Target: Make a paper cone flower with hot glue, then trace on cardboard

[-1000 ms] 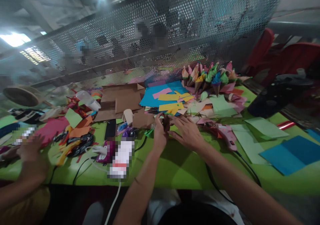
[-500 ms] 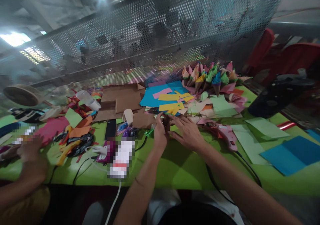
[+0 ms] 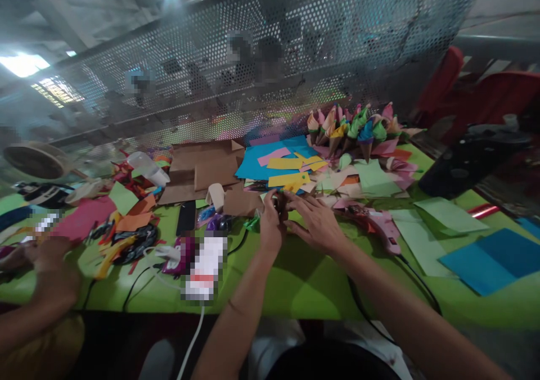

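Observation:
In the middle of the table, my left hand (image 3: 272, 225) curls its fingers and thumb round a small brown piece (image 3: 280, 203) that looks like paper. My right hand (image 3: 314, 220) meets it from the other side, fingertips pressed to the same piece. Most of the piece is hidden by the fingers. Just beyond the fingertips lie yellow paper strips (image 3: 289, 180) on blue sheets (image 3: 253, 166). A green scrap (image 3: 252, 224) is beside my left hand. To the right of my right hand rests a pink glue gun (image 3: 383, 228) with a black cord.
Paper ice-cream cones (image 3: 365, 132) stand grouped at the back right. Brown sheets (image 3: 217, 169) lie at the back. A phone (image 3: 206, 267) with a white cable sits front left. A dark tumbler (image 3: 464, 161) stands right. At far left is a co-worker's arm (image 3: 54, 279).
My hands stay at the same spot round the brown piece, with only slight finger movement. At far left, the co-worker's hand has shifted slightly.

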The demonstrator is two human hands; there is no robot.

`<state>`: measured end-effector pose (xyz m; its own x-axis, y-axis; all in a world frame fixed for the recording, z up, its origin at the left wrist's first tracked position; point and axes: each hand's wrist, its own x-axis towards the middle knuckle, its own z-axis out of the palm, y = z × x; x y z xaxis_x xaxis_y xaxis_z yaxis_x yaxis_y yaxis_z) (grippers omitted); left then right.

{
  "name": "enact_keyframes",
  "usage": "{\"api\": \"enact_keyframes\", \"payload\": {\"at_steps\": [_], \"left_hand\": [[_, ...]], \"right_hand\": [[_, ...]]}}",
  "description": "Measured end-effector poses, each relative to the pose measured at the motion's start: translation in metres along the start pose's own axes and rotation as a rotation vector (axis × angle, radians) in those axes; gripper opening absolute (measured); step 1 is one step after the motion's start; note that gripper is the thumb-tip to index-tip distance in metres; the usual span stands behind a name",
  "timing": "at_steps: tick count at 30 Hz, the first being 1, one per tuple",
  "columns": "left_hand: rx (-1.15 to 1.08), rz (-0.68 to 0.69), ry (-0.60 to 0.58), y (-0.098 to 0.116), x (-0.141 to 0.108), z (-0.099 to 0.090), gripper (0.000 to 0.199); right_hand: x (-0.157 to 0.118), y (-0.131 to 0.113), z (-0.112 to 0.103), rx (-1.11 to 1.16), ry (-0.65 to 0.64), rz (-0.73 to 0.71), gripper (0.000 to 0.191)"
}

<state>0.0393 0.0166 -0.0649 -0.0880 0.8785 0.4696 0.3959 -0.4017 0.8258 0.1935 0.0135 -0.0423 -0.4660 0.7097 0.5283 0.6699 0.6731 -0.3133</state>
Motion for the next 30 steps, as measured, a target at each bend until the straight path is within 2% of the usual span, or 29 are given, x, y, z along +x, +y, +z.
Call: {"api": "enact_keyframes", "payload": {"at_steps": [10, 17, 21, 30], "left_hand": [[0.112, -0.034, -0.029, -0.009, -0.002, 0.001, 0.058], [0.148, -0.053, -0.003, -0.011, 0.002, 0.000, 0.047], [0.138, 0.009, 0.019, -0.015, 0.001, 0.002, 0.044], [0.204, 0.063, -0.010, -0.013, -0.001, -0.002, 0.038]], "right_hand": [[-0.001, 0.001, 0.002, 0.027, -0.002, -0.020, 0.030], [0.000, 0.001, -0.001, 0.048, 0.026, -0.027, 0.027], [-0.001, 0.001, 0.000, 0.014, 0.005, -0.012, 0.028], [-0.001, 0.000, 0.002, -0.006, -0.001, -0.012, 0.030]]}}
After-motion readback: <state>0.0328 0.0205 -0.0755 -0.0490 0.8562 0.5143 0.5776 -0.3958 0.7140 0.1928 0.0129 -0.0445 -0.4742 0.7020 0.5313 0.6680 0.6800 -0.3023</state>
